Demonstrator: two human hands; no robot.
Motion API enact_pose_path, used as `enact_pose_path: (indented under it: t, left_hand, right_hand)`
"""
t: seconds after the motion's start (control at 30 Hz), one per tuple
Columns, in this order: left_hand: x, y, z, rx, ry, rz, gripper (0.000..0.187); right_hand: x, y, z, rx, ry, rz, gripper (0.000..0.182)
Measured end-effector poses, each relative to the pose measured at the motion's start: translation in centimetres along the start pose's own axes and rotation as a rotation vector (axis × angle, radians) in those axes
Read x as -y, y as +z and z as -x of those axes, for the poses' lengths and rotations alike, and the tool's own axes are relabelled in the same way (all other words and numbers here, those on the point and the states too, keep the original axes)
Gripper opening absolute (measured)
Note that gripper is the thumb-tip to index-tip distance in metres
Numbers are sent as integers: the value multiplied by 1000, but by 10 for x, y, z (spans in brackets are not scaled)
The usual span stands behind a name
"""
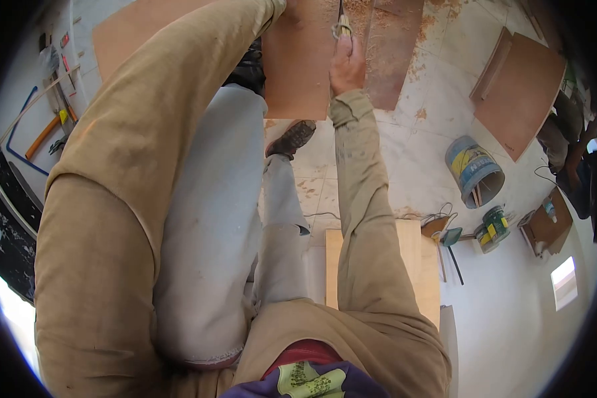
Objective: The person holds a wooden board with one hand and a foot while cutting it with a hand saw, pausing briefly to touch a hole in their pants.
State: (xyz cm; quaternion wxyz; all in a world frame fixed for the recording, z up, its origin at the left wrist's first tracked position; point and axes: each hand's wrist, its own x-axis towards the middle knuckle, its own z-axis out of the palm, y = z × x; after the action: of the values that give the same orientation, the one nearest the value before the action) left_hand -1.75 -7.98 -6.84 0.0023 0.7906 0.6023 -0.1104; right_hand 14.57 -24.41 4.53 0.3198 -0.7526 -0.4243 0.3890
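On the floor ahead lies a brown board (298,73), strewn with sawdust (358,10) near its far edge. Right hand (346,63) has its fingers curled around a tool handle (342,25) at that edge; what tool it is cannot be told. Left hand (280,6) is mostly out of frame, fingers unseen. Working well here likely means steadying the board and keeping strokes straight. A shoe (290,138) rests just beside the near edge.

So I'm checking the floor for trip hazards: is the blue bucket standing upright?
No, the blue bucket lies tipped on its side on the tiled floor, its open mouth facing sideways.
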Motion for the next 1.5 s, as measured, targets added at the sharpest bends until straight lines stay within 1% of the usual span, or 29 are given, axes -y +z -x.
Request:
enact_pose_path:
  t: [0.07,0.1,0.13,0.17,0.2,0.23,0.27,0.3,0.33,0.4,0.43,0.53,0.6,0.63,0.67,0.73,0.77,0.83,0.9,0.93,1.03,1.13,1.17,1.23,1.27,1.3,1.33,1.4,1.5]
  left_hand:
    - [-3,17,-5,-33,-13,-78,63]
    - [-6,27,-6,-32,-28,-114,64]
    - [-7,26,-8,-11,-20,-143,65]
    - [-9,25,-11,10,-12,-173,66]
    - [-9,-14,-7,160,-3,-90,67]
    - [-7,-27,-7,311,6,-9,69]
    - [-9,-6,-9,138,-21,-58,67]
    - [-13,53,-17,-38,-48,-107,66]
    - [-14,92,-30,-220,-75,-158,65]
    - [-15,110,-34,-324,-4,191,63]
    - [-9,113,-35,-376,27,360,63]
    - [-2,54,-17,-209,96,87,59]
    - [-1,56,-18,-197,94,-35,60]
    - [-3,58,-19,-189,99,-92,60]
    - [-6,46,-16,-93,102,-42,60]
    - [-5,6,-6,104,102,47,59]
    - [-1,3,-6,116,96,67,60]
    - [-5,-1,-7,129,95,115,61]
    - [-11,8,-2,-89,72,186,60]
    - [-10,17,5,-190,60,217,60]
    - [-3,67,-20,-159,71,150,63]
    - [-2,-46,2,268,157,25,72]
    - [-6,-21,-1,27,111,-64,76]
    - [-5,4,-6,-56,86,-65,74]
    - [-6,7,-6,-11,91,-25,73]
    - [-7,-2,-2,35,97,13,72]
    - [-9,-11,-2,70,98,46,70]
    - [-9,-23,-1,100,90,72,68]
    - [-7,-17,4,102,94,81,65]
  right_hand:
    - [16,-29,70,-19,-6,-57,34]
    - [24,-52,110,63,170,20,35]
    - [29,-67,145,28,140,-16,33]
    - [36,-82,175,44,243,-42,33]
    - [40,-90,190,60,348,-70,33]
    - [40,-85,180,56,312,-36,33]
    - [39,-76,161,52,280,-2,33]
    - [36,-65,137,48,246,31,32]
    - [27,-43,95,22,138,49,33]
    - [-8,5,6,-107,-33,115,40]
    - [1,14,-28,-98,-10,88,42]
    - [8,10,-14,-97,13,99,43]
    - [-4,-26,61,7,74,58,38]
    - [20,-50,106,46,243,-2,35]
    - [23,-69,149,41,229,15,34]
    - [39,-86,189,14,253,22,32]
    - [39,-79,177,24,261,47,32]
    - [31,-48,107,28,274,99,31]
    - [-3,8,10,-139,25,100,37]
    - [0,20,-29,-159,-33,115,39]
    - [10,13,-14,-92,87,106,40]
    - [18,-45,123,-36,171,-8,29]
    - [20,-69,167,51,336,18,28]
    - [30,-76,168,58,311,17,28]
    - [36,-78,171,60,316,20,28]
    - [24,-54,135,-25,158,58,27]
    - [9,-27,89,-51,195,62,29]
    - [-5,14,-3,-148,33,171,38]
    - [-5,17,-9,-158,25,114,39]
